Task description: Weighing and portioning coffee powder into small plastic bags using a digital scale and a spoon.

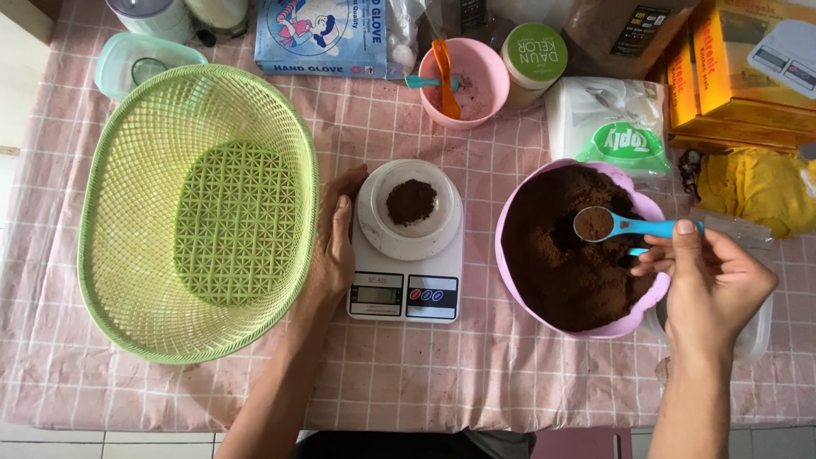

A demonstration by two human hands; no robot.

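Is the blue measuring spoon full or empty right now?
Full: the blue measuring spoon, held by the right hand over the pink bowl, has brown powder filling its scoop.

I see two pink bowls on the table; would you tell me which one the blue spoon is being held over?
The large pink bowl full of dark brown powder, by the right hand. The blue measuring spoon sits above it; the smaller pink bowl at the back holds other spoons.
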